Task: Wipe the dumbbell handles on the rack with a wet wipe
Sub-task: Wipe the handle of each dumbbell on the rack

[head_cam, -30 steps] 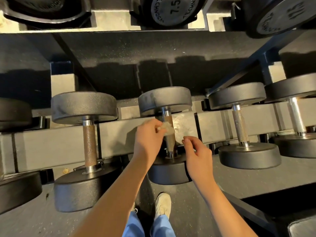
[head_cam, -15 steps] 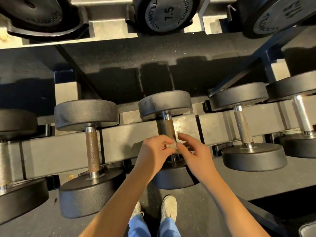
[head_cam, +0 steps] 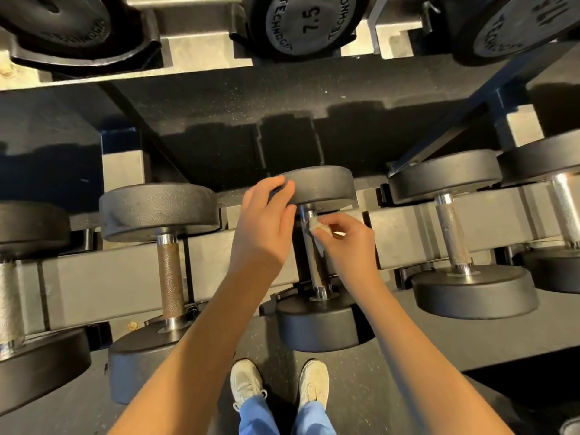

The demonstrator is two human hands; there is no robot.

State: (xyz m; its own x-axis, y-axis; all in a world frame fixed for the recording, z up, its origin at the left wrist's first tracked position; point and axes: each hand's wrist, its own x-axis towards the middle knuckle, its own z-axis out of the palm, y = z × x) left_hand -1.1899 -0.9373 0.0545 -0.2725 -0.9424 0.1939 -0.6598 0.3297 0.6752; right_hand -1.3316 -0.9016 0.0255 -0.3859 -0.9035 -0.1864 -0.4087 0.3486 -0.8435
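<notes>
Head view: nearest on my feed, at 6 o'clock, two pale shoes (head_cam: 248, 384) stand on the dark floor (head_cam: 78, 403), with blue trouser legs (head_cam: 260, 416) at the bottom edge. Both bare forearms reach up from there toward the centre. The middle dumbbell (head_cam: 317, 321) lies across the grey rail of the rack (head_cam: 110, 277), its near head just above the shoes and its far head just past centre toward 12 o'clock. The right hand (head_cam: 348, 243) is on the 3 o'clock side of the handle (head_cam: 315, 271). Its fingertips are bunched, pinching a small crumpled wipe (head_cam: 317, 229) against the far end of the handle, close under the far head. The left hand (head_cam: 265, 221) is on the 9 o'clock side, with fingers curled over the rim of that far head and the thumb below it, gripping the head. At 9 o'clock the left dumbbell (head_cam: 171, 277) lies on the same rail, with a brownish knurled handle. At 3 o'clock is the right dumbbell (head_cam: 452, 233), whose handle is bright metal. Farthest off, at 12 o'clock, the upper tier holds a dumbbell end marked 7.5 (head_cam: 307, 23).
</notes>
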